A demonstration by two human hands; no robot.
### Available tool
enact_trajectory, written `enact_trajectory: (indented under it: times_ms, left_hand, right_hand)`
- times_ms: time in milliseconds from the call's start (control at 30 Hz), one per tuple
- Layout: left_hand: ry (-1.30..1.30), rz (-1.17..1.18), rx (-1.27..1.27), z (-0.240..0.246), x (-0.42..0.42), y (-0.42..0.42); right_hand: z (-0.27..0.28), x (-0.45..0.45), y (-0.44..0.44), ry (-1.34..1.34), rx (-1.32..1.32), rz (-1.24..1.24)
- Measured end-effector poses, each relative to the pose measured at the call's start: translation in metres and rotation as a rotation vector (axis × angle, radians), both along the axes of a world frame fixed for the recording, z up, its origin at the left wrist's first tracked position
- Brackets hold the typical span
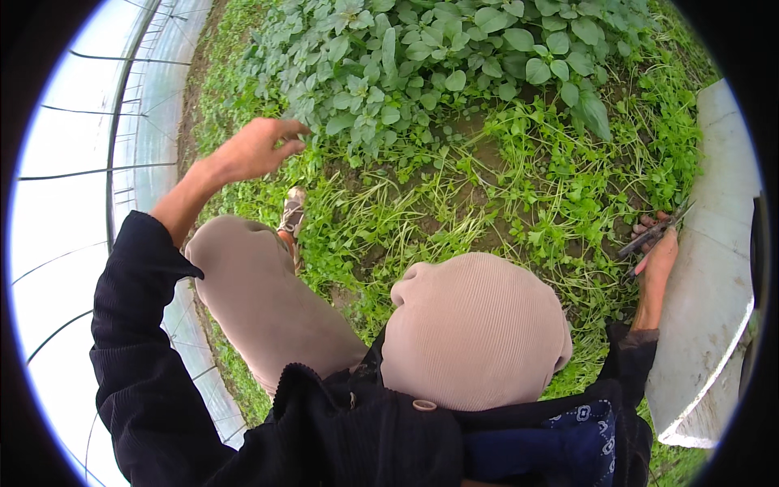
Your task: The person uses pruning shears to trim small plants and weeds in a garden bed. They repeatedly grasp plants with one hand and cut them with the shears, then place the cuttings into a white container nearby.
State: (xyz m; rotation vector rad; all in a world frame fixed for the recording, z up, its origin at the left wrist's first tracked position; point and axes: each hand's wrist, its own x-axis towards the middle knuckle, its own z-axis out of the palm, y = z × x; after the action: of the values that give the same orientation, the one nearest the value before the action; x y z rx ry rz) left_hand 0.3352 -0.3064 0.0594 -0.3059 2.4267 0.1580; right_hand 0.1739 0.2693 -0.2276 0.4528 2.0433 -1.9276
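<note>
My left hand (261,146) is raised at the left, its fingers apart and holding nothing, beside the edge of a dense clump of broad-leaved plants (389,73). At the far right my right hand (657,243) is closed round a dark metal hand tool (651,236), which looks like shears or scissors with a pinkish-red handle part. Its pointed tip is towards a white foam-like box. Low parsley-like plants (548,164) with pale stems, many lying flat, cover the soil before me.
The white box (718,255) stands along the right side. Clear plastic greenhouse sheeting (158,79) on dark ribs runs along the left. My knees (475,329) and a laced shoe (294,210) are among the low plants. Brown soil (487,155) shows in patches.
</note>
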Motion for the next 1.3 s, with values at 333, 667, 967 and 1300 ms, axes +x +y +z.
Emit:
enact_trajectory:
  times_ms: [333,667,967,1300]
  left_hand:
    - [0.519,-1.196,0.282,-0.148,-0.053,0.044]
    - [0.832,-1.004,-0.057,-0.172,-0.147,-0.054]
    - [0.669,-1.003,0.039,-0.184,-0.153,-0.083]
    - [0.774,-1.043,0.282,-0.132,-0.124,-0.109]
  right_hand:
    - [0.136,0.045,-0.138,0.164,0.158,0.638]
    - [0.202,0.052,-0.308,-0.343,0.619,1.437]
    - [0.157,0.114,-0.399,-0.611,1.045,1.878]
    - [0.116,0.198,-0.459,-0.442,0.994,1.577]
